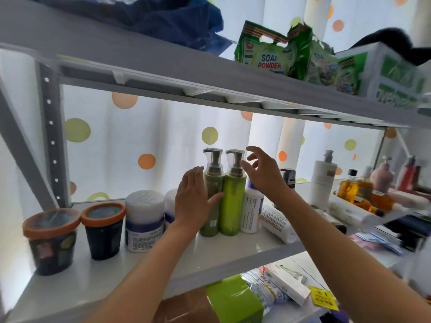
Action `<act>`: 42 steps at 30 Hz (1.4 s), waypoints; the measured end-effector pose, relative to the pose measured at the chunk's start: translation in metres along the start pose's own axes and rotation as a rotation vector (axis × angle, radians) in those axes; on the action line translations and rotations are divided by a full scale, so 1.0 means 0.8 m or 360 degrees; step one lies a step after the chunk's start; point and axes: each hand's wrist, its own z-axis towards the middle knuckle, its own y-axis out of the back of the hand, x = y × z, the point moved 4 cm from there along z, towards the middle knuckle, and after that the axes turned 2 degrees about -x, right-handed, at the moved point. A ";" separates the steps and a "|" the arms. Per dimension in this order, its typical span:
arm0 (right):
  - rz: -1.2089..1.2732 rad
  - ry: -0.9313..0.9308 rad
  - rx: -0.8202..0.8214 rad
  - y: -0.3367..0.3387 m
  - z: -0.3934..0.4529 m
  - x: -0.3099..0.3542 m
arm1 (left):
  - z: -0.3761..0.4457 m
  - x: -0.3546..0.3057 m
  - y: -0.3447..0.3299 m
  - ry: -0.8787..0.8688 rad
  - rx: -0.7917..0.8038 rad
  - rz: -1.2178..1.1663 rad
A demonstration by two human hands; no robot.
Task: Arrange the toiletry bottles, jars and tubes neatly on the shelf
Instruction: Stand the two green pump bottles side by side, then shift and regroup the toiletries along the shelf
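Standing upright at the frame's centre on the shelf (pixel 233 248), the two green pump bottles (pixel 222 197) are steadied side by side, the open left hand (pixel 194 201) pressed flat against them, the loosely spread right hand (pixel 263 173) hovering empty by the pumps, seemingly for alignment.

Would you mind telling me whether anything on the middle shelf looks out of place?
Yes: right of the upright green pump bottles, a white printed tube lies on its side, and further right more white tubes lie toppled beside amber bottles.
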 end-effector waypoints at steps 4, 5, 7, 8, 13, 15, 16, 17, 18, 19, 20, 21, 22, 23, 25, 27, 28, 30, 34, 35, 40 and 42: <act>-0.0167 0.0059 -0.0058 0.018 -0.033 -0.007 | -0.020 -0.010 0.008 -0.0202 -0.0131 -0.0133; -0.0215 0.0054 -0.0039 0.022 -0.041 -0.012 | -0.026 -0.015 0.009 -0.0249 -0.0146 -0.0182; -0.0332 0.0003 -0.0026 0.033 -0.060 -0.027 | -0.038 -0.030 0.008 -0.0329 -0.0149 -0.0271; -0.0373 -0.0044 -0.0023 0.038 -0.069 -0.036 | -0.044 -0.039 0.007 -0.0345 -0.0133 -0.0308; -0.0504 -0.0218 -0.0006 0.055 -0.111 -0.086 | -0.067 -0.084 -0.018 -0.0329 0.0046 -0.0471; -0.0519 -0.0280 0.0004 0.060 -0.121 -0.107 | -0.073 -0.101 -0.032 -0.0340 0.0127 -0.0450; -0.0512 -0.0312 0.0026 0.062 -0.124 -0.118 | -0.075 -0.109 -0.039 -0.0348 0.0151 -0.0428; -0.0506 -0.0338 0.0060 0.062 -0.124 -0.129 | -0.076 -0.115 -0.045 -0.0351 0.0176 -0.0404; -0.0508 -0.0357 0.0098 0.061 -0.123 -0.138 | -0.075 -0.120 -0.048 -0.0351 0.0210 -0.0375; -0.0506 -0.0382 0.0149 0.060 -0.123 -0.148 | -0.074 -0.127 -0.053 -0.0348 0.0247 -0.0330; -0.0488 -0.0397 0.0207 0.059 -0.122 -0.156 | -0.072 -0.135 -0.058 -0.0339 0.0284 -0.0286; -0.0442 -0.0414 0.0275 0.056 -0.120 -0.165 | -0.068 -0.143 -0.063 -0.0317 0.0322 -0.0248; -0.0389 -0.0421 0.0329 0.053 -0.120 -0.172 | -0.063 -0.149 -0.067 -0.0287 0.0358 -0.0217; -0.0360 -0.0432 0.0372 0.047 -0.119 -0.177 | -0.056 -0.155 -0.070 -0.0265 0.0380 -0.0189; -0.0352 -0.0432 0.0457 0.040 -0.116 -0.188 | -0.040 -0.168 -0.079 -0.0262 0.0394 -0.0083; -0.0375 -0.0453 0.0579 0.032 -0.112 -0.195 | -0.025 -0.180 -0.085 -0.0269 0.0418 0.0050; -0.0383 -0.0475 0.0641 0.028 -0.111 -0.195 | -0.019 -0.183 -0.086 -0.0246 0.0448 0.0090; -0.0358 -0.0505 0.0753 0.023 -0.106 -0.197 | -0.009 -0.190 -0.087 -0.0130 0.0484 0.0136; -0.0192 -0.0638 0.0957 0.012 -0.091 -0.207 | 0.018 -0.195 -0.084 -0.0047 0.0531 0.0312; -0.0167 -0.0676 0.0982 0.010 -0.088 -0.209 | 0.026 -0.197 -0.083 -0.0030 0.0555 0.0330; -0.0251 -0.0801 0.0905 0.000 -0.087 -0.214 | 0.057 -0.205 -0.082 0.0133 0.0662 0.0416; -0.0231 -0.0828 0.0853 -0.002 -0.088 -0.213 | 0.064 -0.208 -0.088 0.0141 0.0729 0.0494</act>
